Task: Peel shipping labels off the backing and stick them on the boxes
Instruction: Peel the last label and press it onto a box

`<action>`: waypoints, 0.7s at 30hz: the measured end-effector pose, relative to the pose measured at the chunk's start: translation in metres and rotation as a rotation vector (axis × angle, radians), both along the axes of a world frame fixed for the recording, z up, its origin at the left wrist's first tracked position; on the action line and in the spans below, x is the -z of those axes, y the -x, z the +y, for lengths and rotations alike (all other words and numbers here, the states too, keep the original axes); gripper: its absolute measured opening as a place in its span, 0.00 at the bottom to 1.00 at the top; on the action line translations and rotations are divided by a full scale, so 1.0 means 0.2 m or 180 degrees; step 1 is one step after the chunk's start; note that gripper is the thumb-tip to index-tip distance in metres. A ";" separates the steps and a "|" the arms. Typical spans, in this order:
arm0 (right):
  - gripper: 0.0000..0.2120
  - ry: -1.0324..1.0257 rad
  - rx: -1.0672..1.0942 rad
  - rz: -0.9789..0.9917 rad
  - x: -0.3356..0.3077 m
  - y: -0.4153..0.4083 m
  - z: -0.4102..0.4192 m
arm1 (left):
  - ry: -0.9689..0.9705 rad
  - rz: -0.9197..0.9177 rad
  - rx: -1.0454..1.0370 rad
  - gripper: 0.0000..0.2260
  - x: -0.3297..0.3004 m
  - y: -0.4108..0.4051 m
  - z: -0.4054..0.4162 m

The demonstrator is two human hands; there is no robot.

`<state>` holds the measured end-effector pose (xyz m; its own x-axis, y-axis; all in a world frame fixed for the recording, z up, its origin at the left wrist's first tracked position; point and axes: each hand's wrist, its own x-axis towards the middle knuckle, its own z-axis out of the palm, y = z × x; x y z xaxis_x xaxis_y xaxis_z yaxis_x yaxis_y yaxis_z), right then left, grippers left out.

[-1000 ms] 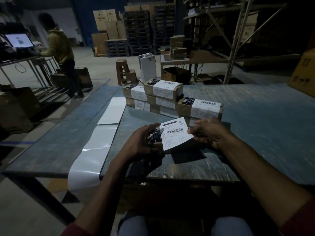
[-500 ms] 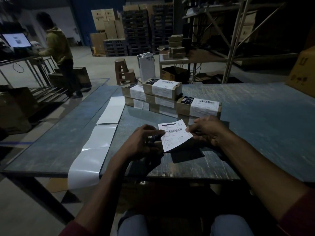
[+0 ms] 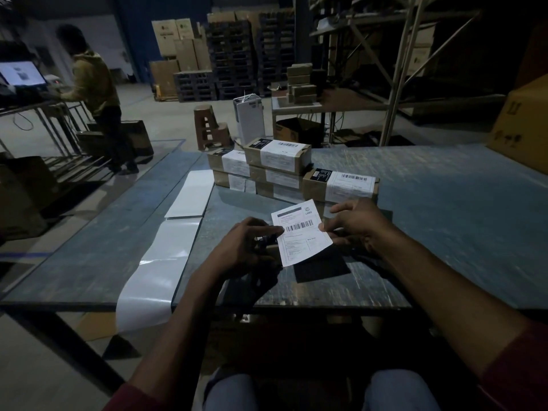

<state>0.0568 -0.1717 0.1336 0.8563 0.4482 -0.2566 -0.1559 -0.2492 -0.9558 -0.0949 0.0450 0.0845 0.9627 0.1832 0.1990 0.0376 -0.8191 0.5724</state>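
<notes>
A white shipping label (image 3: pixel 301 232) with a barcode is held tilted above the grey table (image 3: pixel 444 209). My right hand (image 3: pixel 360 223) pinches its right edge. My left hand (image 3: pixel 247 247) pinches its left edge, and a small brown box (image 3: pixel 271 252) shows under that hand and the label, mostly hidden. Behind them stand several brown boxes with labels stuck on, one stack (image 3: pixel 277 164) at the centre and one box (image 3: pixel 341 185) to the right. An empty strip of white backing paper (image 3: pixel 166 256) runs along the table's left part and hangs over the front edge.
A large cardboard carton (image 3: pixel 525 129) sits at the table's far right. Beyond the table are a brown stool (image 3: pixel 207 126), a white device (image 3: pixel 249 118), pallets and metal shelving. A person in a yellow top (image 3: pixel 95 93) stands at a desk with a lit screen at far left.
Both hands have lifted and tilted the label; it now stands higher and more upright over the small box. My left fingers now pinch its left edge.
</notes>
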 end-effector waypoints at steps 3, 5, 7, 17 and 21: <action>0.19 0.0072 -0.0020 -0.0031 -0.01 0.00 0.00 | -0.0055 0.0048 -0.0054 0.30 0.01 0.00 0.00; 0.18 0.0094 -0.0030 -0.0032 -0.01 -0.01 0.00 | -0.0078 0.0052 -0.0041 0.30 0.01 0.00 0.00; 0.18 0.0106 -0.0022 -0.0059 -0.01 -0.01 0.00 | -0.0054 0.0028 -0.0025 0.30 0.02 0.00 0.01; 0.18 0.0118 0.0013 -0.0135 0.01 0.01 0.00 | -0.0036 -0.0014 0.0001 0.29 0.00 -0.01 0.00; 0.19 0.0205 0.0095 -0.0297 0.02 0.03 0.01 | -0.0050 0.0003 -0.0021 0.29 0.00 0.00 0.00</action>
